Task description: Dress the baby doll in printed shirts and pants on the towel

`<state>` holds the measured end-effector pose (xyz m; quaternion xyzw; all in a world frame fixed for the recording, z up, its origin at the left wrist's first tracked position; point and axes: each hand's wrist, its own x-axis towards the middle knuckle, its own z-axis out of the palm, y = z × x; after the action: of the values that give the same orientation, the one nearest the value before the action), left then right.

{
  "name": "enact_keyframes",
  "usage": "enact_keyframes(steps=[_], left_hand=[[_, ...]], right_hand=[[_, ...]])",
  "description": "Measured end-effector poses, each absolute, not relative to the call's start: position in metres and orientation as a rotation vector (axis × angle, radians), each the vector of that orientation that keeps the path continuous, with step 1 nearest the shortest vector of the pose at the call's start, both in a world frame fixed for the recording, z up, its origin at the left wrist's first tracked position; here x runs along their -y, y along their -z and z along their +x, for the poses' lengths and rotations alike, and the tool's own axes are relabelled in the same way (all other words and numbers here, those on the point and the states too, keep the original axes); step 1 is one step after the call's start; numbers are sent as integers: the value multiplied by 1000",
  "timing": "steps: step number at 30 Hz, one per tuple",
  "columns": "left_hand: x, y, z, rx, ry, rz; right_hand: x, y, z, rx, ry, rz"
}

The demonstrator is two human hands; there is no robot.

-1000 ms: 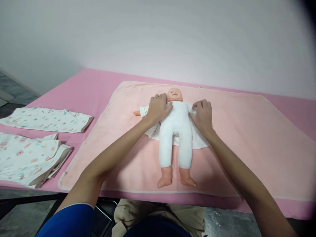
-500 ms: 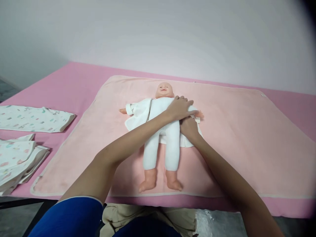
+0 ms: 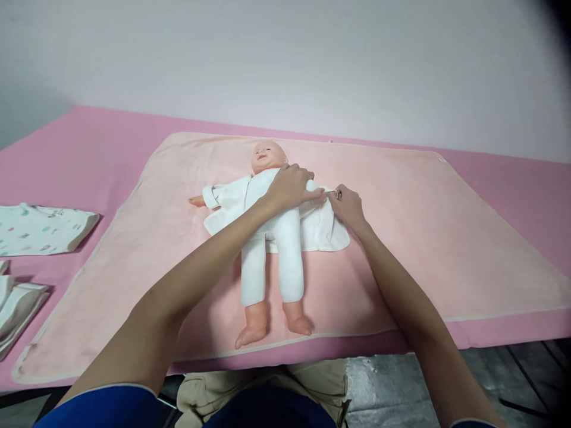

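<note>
A baby doll (image 3: 289, 261) with a white cloth body lies on its back, its feet toward me. A white baby shirt (image 3: 323, 229) is spread open under it, and one sleeve covers the doll's arm at picture left. My left hand (image 3: 289, 187) is closed over the doll's shoulder and upper arm at picture right; that arm is mostly hidden. Beside it, my right hand (image 3: 347, 207) pinches the shirt's edge around the sleeve opening and lifts the cloth off the mat.
The doll lies on a pale pink mat (image 3: 392, 255) over a pink-covered table (image 3: 134, 122). Folded printed baby clothes (image 3: 49, 229) and more folded cloth (image 3: 20, 309) lie at the left. A pale wall (image 3: 285, 65) stands behind.
My right hand has come out from beside the doll's body, moving right and up with the shirt edge. The doll's hand at picture right no longer shows. The view has shifted right.
</note>
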<state>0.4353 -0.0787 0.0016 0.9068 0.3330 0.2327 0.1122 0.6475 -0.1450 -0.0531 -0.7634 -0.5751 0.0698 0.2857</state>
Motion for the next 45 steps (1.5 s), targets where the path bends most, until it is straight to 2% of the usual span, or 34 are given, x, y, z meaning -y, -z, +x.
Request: enact_keyframes(steps=[4, 8, 13, 16, 19, 22, 26, 30, 33, 34, 36, 38, 41, 45], left_hand=[[76, 6, 444, -942, -571, 2726], [73, 16, 460, -923, -527, 2693], [63, 14, 477, -999, -996, 2356], [71, 3, 471, -1016, -1129, 2257], [96, -4, 429, -992, -1097, 2357], [126, 8, 347, -1116, -1011, 2464], [148, 45, 240, -1671, -807, 2381], [138, 58, 199, -1979, -477, 2197], [125, 42, 217, -1836, -286, 2066], [125, 36, 230, -1787, -358, 2052], [132, 24, 261, -1624, -716, 2168], [148, 18, 288, -1260, -1026, 2469], [170, 25, 297, -778, -975, 2824], [175, 52, 262, -925, -975, 2716]], right_hand=[[145, 44, 653, 1439, -295, -1914], [150, 39, 646, 1501, -235, -1812], [146, 34, 623, 1705, -89, -1751], [143, 26, 606, 1837, -39, -1735], [161, 21, 605, 1900, -18, -1714], [204, 29, 623, 1813, -48, -1751], [254, 57, 642, 1780, -168, -1985], [255, 65, 641, 1799, -277, -2163], [239, 38, 624, 1802, -394, -2081], [235, 26, 613, 1783, -345, -1965], [231, 3, 587, 1783, -176, -1634], [235, -8, 558, 1955, -46, -1318], [255, 4, 536, 2301, 88, -1155], [284, 45, 558, 2055, -105, -1318]])
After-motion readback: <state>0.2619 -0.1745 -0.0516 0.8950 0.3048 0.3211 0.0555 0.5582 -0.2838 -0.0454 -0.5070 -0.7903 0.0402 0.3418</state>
